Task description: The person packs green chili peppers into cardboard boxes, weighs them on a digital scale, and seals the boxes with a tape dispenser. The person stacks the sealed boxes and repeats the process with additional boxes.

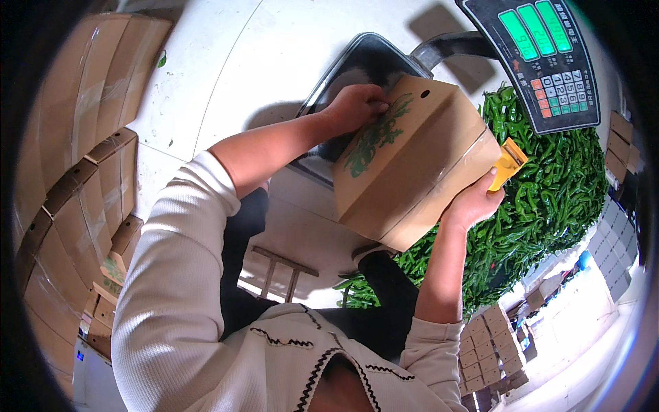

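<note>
A brown cardboard box (412,165) with a green plant print and a round hole is tilted over the black platform (355,67) of a weighing scale. My left hand (360,105) holds the box at its far left edge, fingers curled against the printed side. In my right hand (473,201) is a yellow tape dispenser (507,162), at the box's right side by a seam. Part of the dispenser is hidden by my fingers. Clear tape seems to shine near that edge. The inside of the box is out of sight.
A large heap of green peppers (545,206) lies to the right. Above it stands the scale's lit display and keypad (545,67). Stacked cartons (77,103) line the left; more cartons (486,350) stand lower right. A wooden stool (283,270) is near my legs.
</note>
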A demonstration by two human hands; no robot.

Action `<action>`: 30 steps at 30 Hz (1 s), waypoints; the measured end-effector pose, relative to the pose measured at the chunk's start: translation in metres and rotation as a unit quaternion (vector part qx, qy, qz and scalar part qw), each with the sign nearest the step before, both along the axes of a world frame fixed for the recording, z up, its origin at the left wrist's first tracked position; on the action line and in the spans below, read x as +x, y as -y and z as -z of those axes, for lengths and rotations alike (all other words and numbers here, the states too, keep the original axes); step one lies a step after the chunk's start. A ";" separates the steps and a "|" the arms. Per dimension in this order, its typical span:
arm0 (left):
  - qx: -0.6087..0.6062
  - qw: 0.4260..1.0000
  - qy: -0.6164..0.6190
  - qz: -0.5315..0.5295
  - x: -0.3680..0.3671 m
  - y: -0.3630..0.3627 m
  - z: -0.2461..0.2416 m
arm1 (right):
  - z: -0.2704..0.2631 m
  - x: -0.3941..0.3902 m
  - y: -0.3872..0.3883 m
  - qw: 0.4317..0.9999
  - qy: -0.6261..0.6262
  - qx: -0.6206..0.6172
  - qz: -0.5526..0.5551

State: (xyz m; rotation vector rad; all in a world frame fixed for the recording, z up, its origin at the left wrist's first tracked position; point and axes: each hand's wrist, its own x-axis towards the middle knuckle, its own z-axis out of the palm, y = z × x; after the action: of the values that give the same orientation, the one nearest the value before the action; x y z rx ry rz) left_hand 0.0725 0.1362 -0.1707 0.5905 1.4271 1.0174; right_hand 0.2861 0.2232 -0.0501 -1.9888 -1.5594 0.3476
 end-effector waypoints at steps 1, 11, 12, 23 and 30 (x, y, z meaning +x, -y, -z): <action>0.001 1.000 0.022 -0.001 -0.001 -0.002 0.002 | 0.000 0.000 0.000 1.000 -0.004 0.000 -0.001; 0.145 0.952 -0.235 0.132 -0.004 0.002 -0.002 | 0.002 0.001 -0.001 1.000 -0.004 0.003 0.001; 0.157 0.941 -0.258 0.151 -0.004 0.003 -0.003 | 0.002 0.001 0.000 1.000 -0.013 0.004 0.002; 0.001 0.976 -0.072 0.203 -0.025 -0.020 -0.017 | 0.004 0.004 -0.001 1.000 -0.001 -0.003 0.004; 0.128 0.927 -0.223 0.273 -0.027 -0.025 -0.007 | 0.002 0.002 -0.001 1.000 -0.016 0.006 -0.003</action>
State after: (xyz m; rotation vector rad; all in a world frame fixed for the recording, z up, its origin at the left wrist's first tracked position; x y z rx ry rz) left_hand 0.0458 0.1608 -0.1640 1.3962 1.3970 0.6394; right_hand 0.2881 0.2239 -0.0525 -1.9599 -1.5438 0.3694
